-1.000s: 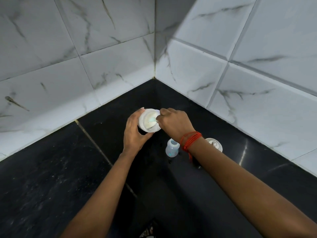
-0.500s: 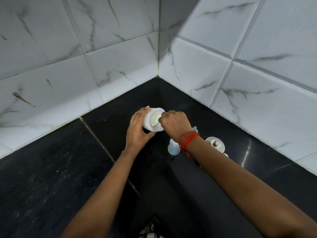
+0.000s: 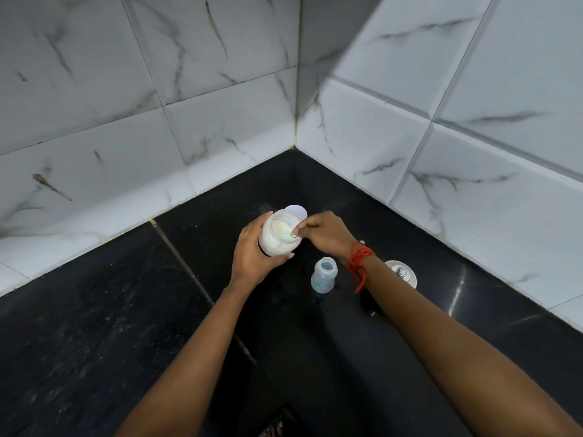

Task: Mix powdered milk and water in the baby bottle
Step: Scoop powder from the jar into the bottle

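Observation:
My left hand [image 3: 252, 257] grips a clear jar of white milk powder [image 3: 279, 234], tilted toward me, its mouth open. My right hand [image 3: 325, 233] pinches the handle of a small scoop [image 3: 295, 233] that dips into the jar's mouth. A pale round lid [image 3: 296, 212] shows just behind the jar's rim. The open baby bottle [image 3: 324, 275], clear with a bluish tint, stands upright on the black counter just right of the jar, under my right wrist.
The black stone counter [image 3: 126, 326] meets white marble-tiled walls in a corner [image 3: 295, 146] behind the jar. A round white and metal cap-like piece [image 3: 402, 274] lies on the counter to the right of my right wrist.
The jar has tilted more toward me in my left hand, and my right hand's fingers with the scoop have stayed at its mouth. The view has shifted slightly.

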A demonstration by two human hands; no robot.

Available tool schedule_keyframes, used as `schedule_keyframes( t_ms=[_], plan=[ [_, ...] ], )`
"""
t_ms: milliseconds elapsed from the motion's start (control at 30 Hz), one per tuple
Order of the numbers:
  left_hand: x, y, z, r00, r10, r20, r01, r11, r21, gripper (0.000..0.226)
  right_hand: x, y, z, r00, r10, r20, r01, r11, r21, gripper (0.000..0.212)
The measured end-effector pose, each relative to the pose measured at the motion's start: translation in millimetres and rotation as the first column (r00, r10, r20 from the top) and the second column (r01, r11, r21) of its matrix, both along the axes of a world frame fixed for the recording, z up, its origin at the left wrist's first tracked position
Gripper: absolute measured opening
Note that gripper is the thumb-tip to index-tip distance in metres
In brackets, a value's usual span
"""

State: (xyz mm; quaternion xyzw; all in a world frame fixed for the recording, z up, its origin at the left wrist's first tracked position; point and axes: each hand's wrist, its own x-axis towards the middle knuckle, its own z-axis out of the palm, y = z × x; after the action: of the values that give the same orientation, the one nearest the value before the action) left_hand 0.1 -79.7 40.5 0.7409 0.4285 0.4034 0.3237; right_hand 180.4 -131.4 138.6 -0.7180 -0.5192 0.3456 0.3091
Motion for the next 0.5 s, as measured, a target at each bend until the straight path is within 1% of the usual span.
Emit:
schedule_keyframes(
  t_ms=[33, 100, 133, 200, 333, 500],
  plan=[
    [-0.3, -0.8, -1.2, 1.000, 0.007, 0.018, -0.007, 1.000, -0.010, 0.098, 2.3, -2.0, 0.7, 0.990, -0.068, -0.120, 0.066, 0.998, -0.021, 0.013],
    [-0.8, -3.0, -1.6, 0.998, 0.021, 0.052, -0.020, 1.000, -0.017, 0.095, 7.7, -8.2, -0.5, 0.934, -0.173, -0.314, 0.154, 0.984, -0.084, 0.019],
    [-1.0, -4.2, -1.3, 0.998, 0.026, 0.062, -0.025, 1.000, -0.018, 0.095, 10.4, -10.7, -2.0, 0.897, -0.206, -0.391, 0.179, 0.978, -0.103, 0.024],
    [-1.4, -6.7, -0.6, 0.997, 0.031, 0.073, -0.030, 0.999, -0.015, 0.093, 14.5, -13.6, -4.1, 0.831, -0.250, -0.496, 0.218, 0.968, -0.124, 0.031],
    [-0.5, -9.7, -4.7, 0.994, 0.028, 0.107, -0.025, 0.999, -0.029, 0.092, 17.2, -19.0, -7.9, 0.745, -0.305, -0.593, 0.274, 0.951, -0.146, 0.033],
    [4.2, -12.0, -11.4, 0.991, 0.035, 0.128, -0.024, 0.996, -0.084, 0.092, 20.0, -22.6, -13.4, 0.720, -0.333, -0.608, 0.322, 0.937, -0.132, 0.032]
  ],
)
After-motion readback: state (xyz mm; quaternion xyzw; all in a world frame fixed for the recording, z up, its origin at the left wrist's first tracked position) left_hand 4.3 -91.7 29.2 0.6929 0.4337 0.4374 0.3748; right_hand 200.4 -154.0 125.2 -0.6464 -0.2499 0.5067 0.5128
